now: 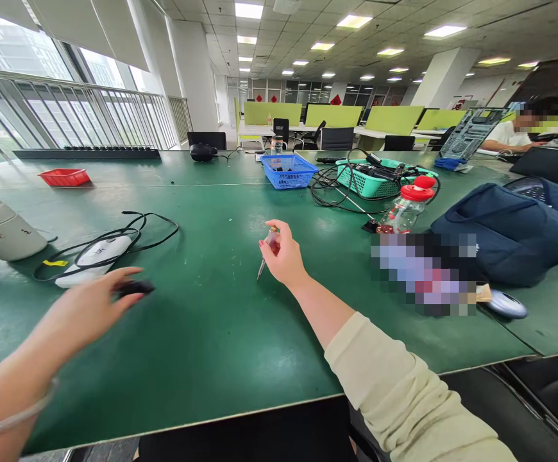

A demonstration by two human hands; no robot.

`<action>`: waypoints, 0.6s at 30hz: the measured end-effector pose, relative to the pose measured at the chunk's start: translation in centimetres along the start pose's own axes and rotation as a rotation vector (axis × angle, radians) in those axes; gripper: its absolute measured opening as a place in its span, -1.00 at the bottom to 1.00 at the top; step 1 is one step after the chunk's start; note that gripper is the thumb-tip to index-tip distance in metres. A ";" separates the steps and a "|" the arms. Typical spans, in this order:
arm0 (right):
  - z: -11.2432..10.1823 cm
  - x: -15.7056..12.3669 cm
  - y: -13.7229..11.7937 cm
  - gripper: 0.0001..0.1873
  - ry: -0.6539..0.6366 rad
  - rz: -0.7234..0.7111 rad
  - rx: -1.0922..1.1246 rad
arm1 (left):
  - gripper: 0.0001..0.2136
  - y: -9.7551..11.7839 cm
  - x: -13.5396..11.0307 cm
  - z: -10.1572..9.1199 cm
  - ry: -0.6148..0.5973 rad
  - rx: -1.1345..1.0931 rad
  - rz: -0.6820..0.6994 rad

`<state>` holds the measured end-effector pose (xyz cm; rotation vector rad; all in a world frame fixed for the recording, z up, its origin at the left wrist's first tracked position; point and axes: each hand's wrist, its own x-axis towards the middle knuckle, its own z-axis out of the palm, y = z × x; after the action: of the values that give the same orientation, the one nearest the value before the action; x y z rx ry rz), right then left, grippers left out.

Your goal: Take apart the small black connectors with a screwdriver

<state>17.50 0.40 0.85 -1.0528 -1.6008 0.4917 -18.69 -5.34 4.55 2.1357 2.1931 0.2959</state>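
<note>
My left hand [84,311] is closed on a small black object [138,287], blurred, its kind unclear. It is held low over the green table, just in front of a white device [103,251] with a black cable [160,240] looped over it. My right hand [286,256] grips a screwdriver [261,268] by its clear handle near the table's middle. The thin metal shaft points down and slightly left, its tip close to the tabletop; whether it touches I cannot tell. Fingers hide part of the handle.
The green table [202,346] also bears a red tray [65,178], a white flask [2,230], a blue basket [288,178], a green basket [363,186] of cables, a red-lidded jar [404,212] and a navy bag [505,237]. People sit at the far right.
</note>
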 end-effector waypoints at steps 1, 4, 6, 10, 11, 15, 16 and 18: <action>0.0 0.0 -0.2 -0.64 -0.002 -0.009 0.000 | -0.53 3.6 -0.1 -0.1 -0.061 -0.041 0.080; -0.2 0.1 -0.7 -0.77 -0.054 -0.036 0.014 | -0.53 11.8 0.5 0.5 -0.096 -0.065 0.264; -0.3 0.1 -1.0 -0.85 -0.099 -0.054 0.010 | -0.54 14.9 1.3 1.6 -0.066 -0.064 0.371; -0.4 0.2 -1.1 -0.68 -0.063 -0.082 -0.025 | -0.56 17.3 2.7 4.6 -0.049 -0.120 0.478; -0.4 0.2 -1.0 -0.65 -0.038 -0.079 -0.026 | -0.56 17.4 2.9 5.2 -0.050 -0.141 0.490; -0.4 0.4 -0.8 -0.56 0.035 -0.031 -0.008 | -0.54 17.3 3.3 7.1 -0.085 -0.265 0.480; -0.5 0.3 -0.7 -0.53 0.051 -0.016 0.004 | -0.54 17.2 3.4 7.3 -0.098 -0.305 0.466; -0.5 0.3 -0.6 -0.50 0.098 0.003 0.036 | -0.52 16.9 3.6 7.5 -0.113 -0.368 0.433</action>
<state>17.72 0.22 1.65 -1.0363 -1.4993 0.4625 -0.87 -0.73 0.64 2.3125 1.4592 0.5374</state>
